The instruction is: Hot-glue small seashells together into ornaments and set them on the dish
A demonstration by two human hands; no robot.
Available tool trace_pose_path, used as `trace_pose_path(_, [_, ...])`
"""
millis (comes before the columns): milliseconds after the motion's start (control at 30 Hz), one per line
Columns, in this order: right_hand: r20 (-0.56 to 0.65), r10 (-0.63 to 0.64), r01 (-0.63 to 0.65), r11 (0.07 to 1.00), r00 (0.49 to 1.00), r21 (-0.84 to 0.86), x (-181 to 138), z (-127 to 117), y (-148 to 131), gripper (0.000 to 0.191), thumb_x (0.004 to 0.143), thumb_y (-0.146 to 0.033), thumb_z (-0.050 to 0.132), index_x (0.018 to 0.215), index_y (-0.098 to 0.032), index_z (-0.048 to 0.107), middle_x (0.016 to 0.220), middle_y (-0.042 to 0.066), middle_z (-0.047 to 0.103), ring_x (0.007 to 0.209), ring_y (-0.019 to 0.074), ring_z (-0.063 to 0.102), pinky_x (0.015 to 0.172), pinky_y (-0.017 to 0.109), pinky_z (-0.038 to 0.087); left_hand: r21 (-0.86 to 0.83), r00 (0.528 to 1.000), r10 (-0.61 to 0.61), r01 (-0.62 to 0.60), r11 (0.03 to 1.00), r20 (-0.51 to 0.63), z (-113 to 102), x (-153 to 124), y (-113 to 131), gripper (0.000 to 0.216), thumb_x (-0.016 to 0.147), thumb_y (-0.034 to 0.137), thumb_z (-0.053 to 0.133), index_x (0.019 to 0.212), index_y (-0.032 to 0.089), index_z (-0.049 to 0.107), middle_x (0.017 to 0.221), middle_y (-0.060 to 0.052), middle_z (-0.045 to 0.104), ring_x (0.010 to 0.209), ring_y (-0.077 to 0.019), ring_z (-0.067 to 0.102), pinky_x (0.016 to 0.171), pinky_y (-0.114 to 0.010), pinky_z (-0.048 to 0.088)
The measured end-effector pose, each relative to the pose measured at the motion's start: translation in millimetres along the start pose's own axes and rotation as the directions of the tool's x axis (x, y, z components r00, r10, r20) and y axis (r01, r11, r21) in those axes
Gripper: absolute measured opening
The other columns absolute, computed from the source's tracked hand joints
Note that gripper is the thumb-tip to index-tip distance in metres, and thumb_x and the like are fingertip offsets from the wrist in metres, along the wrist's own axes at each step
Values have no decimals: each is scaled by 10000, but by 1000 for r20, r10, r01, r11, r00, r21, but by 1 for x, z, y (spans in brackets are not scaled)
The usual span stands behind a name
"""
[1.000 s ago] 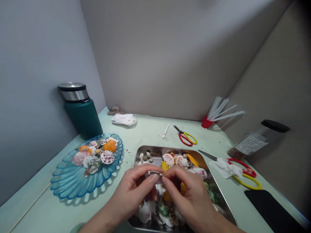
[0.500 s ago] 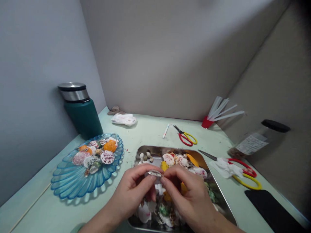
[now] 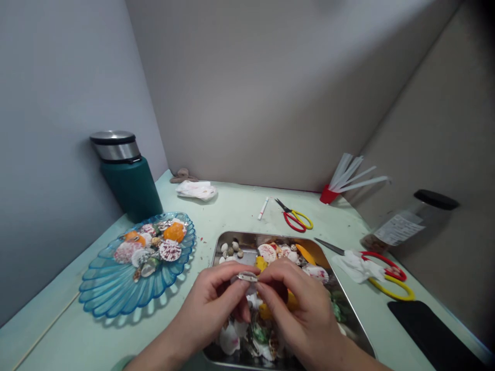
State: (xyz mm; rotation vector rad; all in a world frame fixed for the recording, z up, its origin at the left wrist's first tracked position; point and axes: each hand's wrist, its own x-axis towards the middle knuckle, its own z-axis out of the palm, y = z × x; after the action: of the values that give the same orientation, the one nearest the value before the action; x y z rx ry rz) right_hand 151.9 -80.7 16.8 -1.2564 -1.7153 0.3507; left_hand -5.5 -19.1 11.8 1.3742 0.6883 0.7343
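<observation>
My left hand [image 3: 222, 291] pinches a small, shiny silver-grey piece [image 3: 246, 276] between thumb and forefinger; its exact kind does not show. At the right end of this piece, the thumb and forefinger of my right hand [image 3: 296, 293] are closed. Both hands hover over a metal tray [image 3: 359, 327] full of painted and natural seashells. Among them are a red-and-white scallop shell [image 3: 267, 252], yellow pieces, a green shell [image 3: 260, 334] and a cluster of small snail shells [image 3: 232, 249]. My hands hide the middle of the tray.
A blue scalloped plate [image 3: 112, 296] with shells lies left, before a green bottle [image 3: 131, 188]. Scissors [image 3: 296, 219] and a marker [image 3: 263, 208] lie behind the tray. To the right are larger scissors [image 3: 394, 293], tissue [image 3: 359, 265], a jar [image 3: 410, 221], a red cup [image 3: 328, 195] and a black phone-like slab [image 3: 429, 330].
The silver-grey piece is turned very slightly between my fingertips. Both hands stay nearly in place; the whole view has shifted a little.
</observation>
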Motion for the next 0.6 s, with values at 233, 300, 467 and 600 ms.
trace_pose_path(233, [9,-35,35,999,999,-37,0,-1,1,84,852,-118,506,869,-179,562,769,26,578,672,140,541,598,262,406,53,999,13,-15,999,32,0,0,1,273,836,336,555,975,145,691,610,1,598,446,-99,559,464,-205,437])
trace_pose_path(300, [5,-48,48,998,999,-47,1,-1,1,96,854,-115,506,894,-179,566,784,29,589,691,142,554,610,259,412,62,998,-1,-2,998,55,0,-1,0,301,851,350,536,1014,140,678,547,15,579,433,-97,552,459,-196,428])
trace_pose_path(467, [16,-40,40,997,999,-60,1,-2,0,96,861,-121,501,897,-183,565,796,28,594,706,145,563,624,260,414,70,996,8,-14,997,86,-1,-2,-2,313,863,362,526,1033,143,673,550,19,570,440,-90,549,465,-190,433])
trace_pose_path(600, [26,-25,26,998,999,-51,1,-2,0,95,866,-128,481,875,-188,554,785,28,591,694,150,559,620,266,410,92,995,39,-48,995,89,-2,-1,-3,279,843,347,561,1010,164,688,720,-11,600,457,-80,557,458,-194,448])
